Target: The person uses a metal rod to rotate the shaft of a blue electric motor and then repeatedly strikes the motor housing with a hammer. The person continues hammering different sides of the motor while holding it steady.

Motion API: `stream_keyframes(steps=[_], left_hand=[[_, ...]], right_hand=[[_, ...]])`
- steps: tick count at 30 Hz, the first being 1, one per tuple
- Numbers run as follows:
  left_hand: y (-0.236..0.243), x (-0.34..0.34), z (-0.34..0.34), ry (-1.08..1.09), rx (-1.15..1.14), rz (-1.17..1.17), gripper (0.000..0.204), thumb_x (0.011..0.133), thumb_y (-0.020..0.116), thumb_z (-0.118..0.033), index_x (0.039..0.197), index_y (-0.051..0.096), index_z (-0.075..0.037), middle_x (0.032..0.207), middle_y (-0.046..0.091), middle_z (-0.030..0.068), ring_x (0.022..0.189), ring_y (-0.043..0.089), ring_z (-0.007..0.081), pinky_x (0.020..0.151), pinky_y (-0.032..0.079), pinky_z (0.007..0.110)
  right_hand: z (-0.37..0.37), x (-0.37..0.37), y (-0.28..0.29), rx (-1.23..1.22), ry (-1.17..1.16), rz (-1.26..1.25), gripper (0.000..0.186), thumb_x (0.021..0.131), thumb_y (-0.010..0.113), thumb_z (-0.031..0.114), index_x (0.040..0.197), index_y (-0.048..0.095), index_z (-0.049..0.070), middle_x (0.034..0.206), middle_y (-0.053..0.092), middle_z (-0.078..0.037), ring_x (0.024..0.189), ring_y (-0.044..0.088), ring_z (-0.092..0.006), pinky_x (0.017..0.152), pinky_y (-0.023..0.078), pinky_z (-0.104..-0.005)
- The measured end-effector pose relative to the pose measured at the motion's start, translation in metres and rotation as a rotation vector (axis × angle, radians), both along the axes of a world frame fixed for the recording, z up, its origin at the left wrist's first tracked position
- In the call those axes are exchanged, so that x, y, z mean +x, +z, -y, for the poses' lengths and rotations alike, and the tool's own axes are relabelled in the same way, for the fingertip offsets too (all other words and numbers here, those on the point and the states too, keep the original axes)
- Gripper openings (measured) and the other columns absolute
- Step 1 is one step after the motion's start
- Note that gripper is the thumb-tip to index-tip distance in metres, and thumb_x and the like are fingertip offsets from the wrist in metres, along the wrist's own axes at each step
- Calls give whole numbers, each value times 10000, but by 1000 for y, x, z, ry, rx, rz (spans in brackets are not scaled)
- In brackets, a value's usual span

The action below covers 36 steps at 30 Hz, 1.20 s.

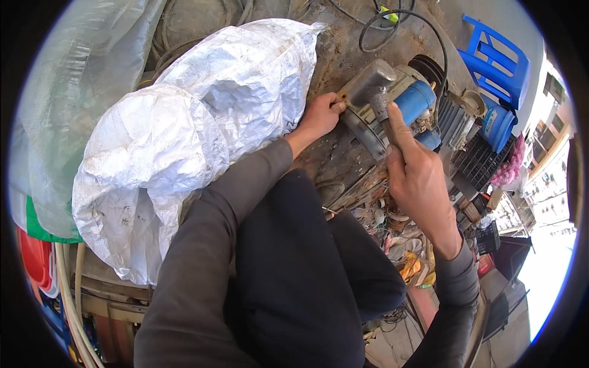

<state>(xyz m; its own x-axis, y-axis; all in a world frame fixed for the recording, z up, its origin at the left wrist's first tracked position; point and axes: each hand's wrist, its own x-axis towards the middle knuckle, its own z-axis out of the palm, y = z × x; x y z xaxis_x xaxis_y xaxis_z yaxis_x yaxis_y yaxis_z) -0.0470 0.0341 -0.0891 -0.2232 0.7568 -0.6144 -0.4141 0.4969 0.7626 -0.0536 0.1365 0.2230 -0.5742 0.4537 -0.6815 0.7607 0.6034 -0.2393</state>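
Observation:
My right hand [418, 178] grips the handle of a steel hammer [372, 83], whose blocky head hovers over the end plate of an electric motor [392, 110] with a blue cylinder on its side. My left hand [319, 116] pinches a small brownish piece against the motor's left rim, right beside the hammer head. The motor lies on a rusty, dirty workbench [334, 55]. Both forearms wear dark grey sleeves.
A big crumpled white woven sack [184, 129] lies left of the motor, with clear plastic sheeting [73, 86] behind it. A black cable [399, 24] loops at the back. A blue plastic chair [494, 58] stands far right. Scrap parts and wires [399, 239] litter the floor.

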Motion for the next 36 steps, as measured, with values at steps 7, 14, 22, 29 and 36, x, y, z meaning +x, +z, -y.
stream_keyframes(steps=[7, 14, 22, 29, 36], left_hand=[[9, -2, 2, 12, -3, 41, 173, 1047, 678, -171, 1021, 717, -4, 863, 717, 77, 843, 627, 142, 794, 512, 358], [1, 1, 0, 10, 26, 45, 135, 1034, 666, -114, 1048, 711, 13, 878, 724, 73, 843, 620, 133, 789, 508, 354], [8, -4, 1, -64, -32, 6, 139, 1031, 672, -110, 1075, 718, 13, 903, 737, 92, 871, 642, 144, 799, 515, 350], [3, -1, 2, -39, -11, 43, 173, 981, 721, -164, 1047, 732, -4, 1003, 741, 207, 961, 720, 346, 843, 535, 447], [3, -5, -2, -52, 23, -33, 174, 973, 705, -159, 1058, 731, -10, 1011, 743, 207, 979, 722, 350, 856, 540, 434]], right_hand=[[-12, -5, 0, -37, -27, 17, 582, 968, 577, 36, 1543, 505, -14, 781, 685, -304, 751, 690, -506, 728, 540, -570], [-5, -1, -5, -64, 133, 291, 602, 952, 597, 23, 1545, 504, -11, 806, 697, -313, 751, 706, -491, 728, 549, -556], [-6, 2, 0, 1, 1, -36, 611, 955, 599, 35, 1555, 490, -10, 792, 689, -323, 735, 702, -477, 697, 545, -575], [-1, 14, -7, -40, 46, 18, 620, 943, 621, 39, 1546, 494, -25, 778, 685, -299, 680, 680, -487, 689, 559, -560], [-2, 21, -7, -61, 166, 116, 623, 930, 612, 46, 1536, 494, -45, 750, 683, -288, 673, 690, -477, 660, 569, -548]])
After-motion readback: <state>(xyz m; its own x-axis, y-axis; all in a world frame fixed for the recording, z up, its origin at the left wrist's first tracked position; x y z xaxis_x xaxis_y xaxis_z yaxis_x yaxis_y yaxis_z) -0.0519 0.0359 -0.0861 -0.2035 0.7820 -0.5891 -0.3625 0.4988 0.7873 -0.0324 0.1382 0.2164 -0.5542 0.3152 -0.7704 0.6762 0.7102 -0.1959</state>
